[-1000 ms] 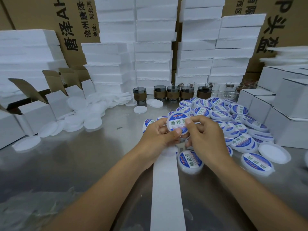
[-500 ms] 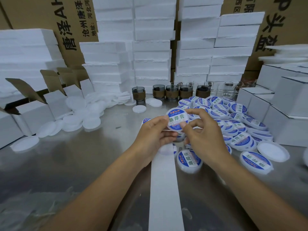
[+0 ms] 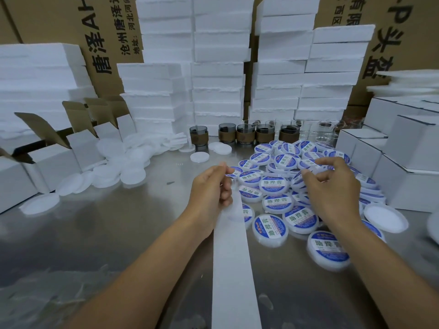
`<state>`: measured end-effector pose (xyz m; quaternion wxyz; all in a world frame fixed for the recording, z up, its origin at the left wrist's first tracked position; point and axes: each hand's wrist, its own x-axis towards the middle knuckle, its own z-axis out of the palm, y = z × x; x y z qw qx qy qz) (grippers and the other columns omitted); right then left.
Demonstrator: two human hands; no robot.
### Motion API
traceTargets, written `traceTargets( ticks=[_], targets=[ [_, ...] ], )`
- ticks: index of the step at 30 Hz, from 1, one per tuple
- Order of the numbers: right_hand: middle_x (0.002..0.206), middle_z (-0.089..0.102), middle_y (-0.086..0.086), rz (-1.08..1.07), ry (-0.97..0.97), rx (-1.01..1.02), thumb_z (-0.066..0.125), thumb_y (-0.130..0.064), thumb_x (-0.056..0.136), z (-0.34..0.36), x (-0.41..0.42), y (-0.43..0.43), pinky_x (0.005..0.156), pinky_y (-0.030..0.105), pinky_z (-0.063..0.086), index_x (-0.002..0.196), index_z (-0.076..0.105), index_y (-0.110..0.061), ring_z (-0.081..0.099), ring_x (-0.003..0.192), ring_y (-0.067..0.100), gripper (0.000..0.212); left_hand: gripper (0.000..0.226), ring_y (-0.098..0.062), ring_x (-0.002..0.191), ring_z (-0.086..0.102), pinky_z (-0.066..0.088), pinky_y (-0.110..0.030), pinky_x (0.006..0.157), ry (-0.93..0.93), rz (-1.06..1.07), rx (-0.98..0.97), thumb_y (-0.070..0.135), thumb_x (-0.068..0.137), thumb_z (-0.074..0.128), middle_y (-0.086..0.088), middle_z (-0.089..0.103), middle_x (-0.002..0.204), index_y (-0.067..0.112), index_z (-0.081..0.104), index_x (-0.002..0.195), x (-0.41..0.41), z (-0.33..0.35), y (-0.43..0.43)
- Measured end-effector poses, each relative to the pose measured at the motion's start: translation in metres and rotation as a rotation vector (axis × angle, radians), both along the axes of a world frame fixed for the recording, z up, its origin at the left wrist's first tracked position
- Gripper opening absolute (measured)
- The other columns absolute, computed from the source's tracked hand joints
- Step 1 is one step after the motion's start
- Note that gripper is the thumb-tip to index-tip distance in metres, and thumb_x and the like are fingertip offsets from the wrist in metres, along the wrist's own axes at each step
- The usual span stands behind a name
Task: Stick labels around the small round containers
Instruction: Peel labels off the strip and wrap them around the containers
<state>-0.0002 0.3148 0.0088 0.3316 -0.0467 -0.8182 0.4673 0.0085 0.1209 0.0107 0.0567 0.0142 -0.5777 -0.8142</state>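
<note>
The steel desk [image 3: 118, 233] looks slick, and the heap of labelled round containers [image 3: 275, 186] on its right half is piled loosely, so a careless reach could send some sliding off the heap or across to the plain white rounds [image 3: 133, 174] lying well apart on the left. The long white label strip [image 3: 232, 257] runs from the near edge up to the left hand [image 3: 209, 191], whose fingers are curled tight on its top end; a hard tug could crease or tear it. The right hand [image 3: 332, 193] hovers over the heap, fingers loosely curled and apart, gripping nothing I can make out.
</note>
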Motion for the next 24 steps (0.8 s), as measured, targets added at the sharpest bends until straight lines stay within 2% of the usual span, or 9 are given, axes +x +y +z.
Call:
traceTargets(
  ticks=[3, 6, 9, 11, 13, 14, 16, 21, 24],
  targets=[
    [0.055, 0.054, -0.005, -0.061, -0.040, 0.061, 0.060, -0.023, 0.088, -0.002, 0.000, 0.004, 0.058, 0.030, 0.034, 0.103, 0.054, -0.011, 0.051, 0.059, 0.013, 0.021, 0.032, -0.006, 0.035, 0.026, 0.021, -0.018, 0.035, -0.008, 0.107, -0.004, 0.023, 0.098, 0.044, 0.005, 0.038, 0.041, 0.014, 0.055, 0.071, -0.002, 0.000, -0.003],
    [0.056, 0.053, -0.005, -0.084, -0.017, 0.154, 0.058, -0.023, 0.088, 0.004, 0.006, 0.000, 0.053, 0.029, 0.034, 0.102, 0.054, -0.014, 0.052, 0.059, 0.017, 0.017, 0.031, -0.005, 0.033, 0.024, 0.020, -0.017, 0.033, -0.029, 0.211, -0.032, 0.020, 0.098, 0.044, 0.006, 0.035, 0.039, 0.014, 0.053, 0.070, -0.005, -0.001, -0.006],
    [0.054, 0.053, -0.007, 0.097, 0.127, 0.266, 0.056, -0.024, 0.088, 0.010, 0.021, -0.024, 0.050, 0.026, 0.037, 0.095, 0.051, -0.027, 0.051, 0.053, 0.006, 0.009, 0.029, -0.006, 0.034, 0.024, 0.021, -0.017, 0.034, -0.058, 0.216, -0.054, 0.014, 0.096, 0.043, 0.004, 0.034, 0.043, 0.013, 0.053, 0.069, -0.007, -0.002, -0.005],
    [0.067, 0.056, -0.011, 0.282, 0.128, 0.391, 0.055, -0.028, 0.088, 0.006, 0.029, -0.046, 0.056, 0.025, 0.039, 0.096, 0.050, -0.034, 0.052, 0.066, 0.006, 0.012, 0.029, -0.006, 0.034, 0.025, 0.021, -0.017, 0.034, -0.060, 0.185, -0.068, 0.013, 0.095, 0.043, 0.005, 0.035, 0.042, 0.013, 0.053, 0.068, -0.008, -0.003, -0.003],
    [0.092, 0.057, -0.016, 0.409, 0.073, 0.570, 0.054, -0.029, 0.089, -0.002, 0.032, -0.060, 0.071, 0.024, 0.039, 0.110, 0.052, -0.034, 0.050, 0.089, 0.004, 0.021, 0.030, -0.007, 0.034, 0.025, 0.021, -0.017, 0.034, -0.048, 0.144, -0.057, 0.012, 0.094, 0.043, 0.005, 0.035, 0.041, 0.012, 0.052, 0.066, -0.008, -0.003, 0.000],
    [0.104, 0.057, -0.014, 0.437, 0.050, 0.632, 0.053, -0.030, 0.090, -0.006, 0.031, -0.062, 0.080, 0.022, 0.036, 0.117, 0.052, -0.032, 0.047, 0.101, 0.005, 0.027, 0.029, -0.007, 0.034, 0.025, 0.022, -0.017, 0.035, -0.042, 0.127, -0.052, 0.012, 0.094, 0.043, 0.005, 0.036, 0.041, 0.012, 0.052, 0.066, -0.008, -0.003, 0.000],
    [0.119, 0.055, -0.010, 0.455, 0.020, 0.690, 0.050, -0.029, 0.092, -0.010, 0.027, -0.061, 0.086, 0.016, 0.027, 0.123, 0.052, -0.028, 0.043, 0.111, 0.006, 0.032, 0.029, -0.008, 0.034, 0.025, 0.022, -0.017, 0.035, -0.037, 0.105, -0.042, 0.012, 0.094, 0.044, 0.005, 0.036, 0.041, 0.012, 0.051, 0.066, -0.008, -0.004, 0.000],
    [0.125, 0.055, -0.010, 0.475, -0.039, 0.701, 0.046, -0.032, 0.094, -0.012, 0.022, -0.057, 0.090, 0.011, 0.021, 0.124, 0.053, -0.029, 0.043, 0.115, 0.005, 0.031, 0.030, -0.008, 0.035, 0.027, 0.023, -0.018, 0.035, -0.017, 0.114, -0.007, 0.013, 0.094, 0.045, 0.004, 0.038, 0.042, 0.012, 0.052, 0.065, -0.011, -0.002, -0.005],
    [0.124, 0.054, -0.012, 0.488, -0.058, 0.697, 0.049, -0.032, 0.093, -0.014, 0.022, -0.055, 0.092, 0.012, 0.021, 0.123, 0.054, -0.030, 0.042, 0.116, 0.004, 0.030, 0.028, -0.008, 0.034, 0.032, 0.027, -0.017, 0.035, -0.001, 0.222, -0.010, 0.013, 0.094, 0.045, 0.003, 0.042, 0.045, 0.012, 0.053, 0.067, -0.016, 0.002, -0.020]
  ],
)
